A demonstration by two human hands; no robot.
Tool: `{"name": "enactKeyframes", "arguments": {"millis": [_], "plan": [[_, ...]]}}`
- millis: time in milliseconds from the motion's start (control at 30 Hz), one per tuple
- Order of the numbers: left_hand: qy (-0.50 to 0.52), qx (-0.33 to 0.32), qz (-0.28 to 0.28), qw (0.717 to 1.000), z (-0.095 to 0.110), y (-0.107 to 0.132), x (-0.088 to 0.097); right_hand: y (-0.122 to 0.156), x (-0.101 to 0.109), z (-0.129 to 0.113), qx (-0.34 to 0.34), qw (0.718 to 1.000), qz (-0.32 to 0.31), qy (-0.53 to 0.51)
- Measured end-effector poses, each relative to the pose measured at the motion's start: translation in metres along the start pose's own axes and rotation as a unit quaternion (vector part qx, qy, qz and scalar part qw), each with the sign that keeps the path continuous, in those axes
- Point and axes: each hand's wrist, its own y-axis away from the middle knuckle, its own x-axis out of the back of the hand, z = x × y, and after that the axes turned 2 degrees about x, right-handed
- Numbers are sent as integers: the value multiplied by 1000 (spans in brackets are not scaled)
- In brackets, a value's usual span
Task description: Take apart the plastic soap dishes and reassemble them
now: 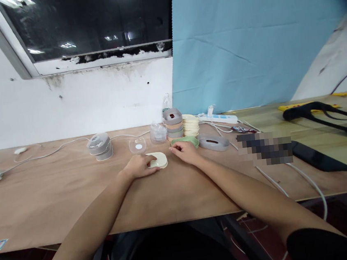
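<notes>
My left hand (138, 166) grips the left end of a cream, rounded plastic lid (161, 159) lying on the table, with the thumb along its near edge and fingers over its top. Just right of it, my right hand (185, 152) is closed, fingertips pinched together in front of a green plastic piece (190, 140). Whatever is between those fingertips is too small to make out. Behind that hand rise a stack of grey and tan plastic boxes (173, 126) and a stack of cream lids (191, 126). A grey lid with an oval slot (214, 142) lies to the right.
Clear plastic pieces (158, 132) and a clear lid with a white dot (137, 145) sit behind my left hand. Grey boxes (100, 145) stand farther left. A power strip (220, 119), cables, a dark phone-like slab (319, 157) and a black frame (330, 117) occupy the right.
</notes>
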Motion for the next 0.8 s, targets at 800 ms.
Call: {"name": "enactKeyframes", "arguments": {"millis": [800], "plan": [[-16,-11,231,973,-19,0,3,11,-2,-27,267,963,-29,-15]]}}
